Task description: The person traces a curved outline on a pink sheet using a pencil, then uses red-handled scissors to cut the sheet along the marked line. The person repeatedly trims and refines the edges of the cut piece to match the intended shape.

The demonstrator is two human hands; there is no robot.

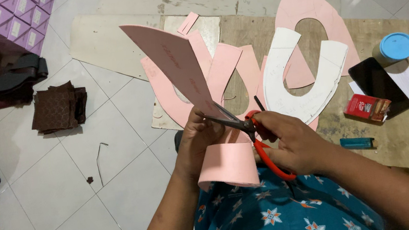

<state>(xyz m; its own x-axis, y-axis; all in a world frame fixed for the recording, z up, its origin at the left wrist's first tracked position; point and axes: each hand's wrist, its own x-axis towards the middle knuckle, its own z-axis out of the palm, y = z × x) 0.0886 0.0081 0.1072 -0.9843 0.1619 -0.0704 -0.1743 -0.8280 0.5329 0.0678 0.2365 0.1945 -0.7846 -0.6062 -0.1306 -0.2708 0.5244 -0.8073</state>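
My left hand [195, 144] holds a pink foam sheet [178, 66] that rises up and away from me, with its lower end curling down over my lap [228, 166]. My right hand [289, 141] grips red-handled scissors [247, 125], fingers through the loops. The dark blades point left and meet the pink sheet just above my left thumb. Whether the blades are open is hard to tell.
Pink cut shapes [229, 66] and white horseshoe-shaped pieces [286, 69] lie on a wooden board [401, 133]. A blue-lidded jar [396, 48], black phone [376, 80], small red pack [368, 107] and blue lighter [356, 143] sit at the right. Brown fabric stack [57, 107] and purple boxes [4, 25] are on the tiled floor at the left.
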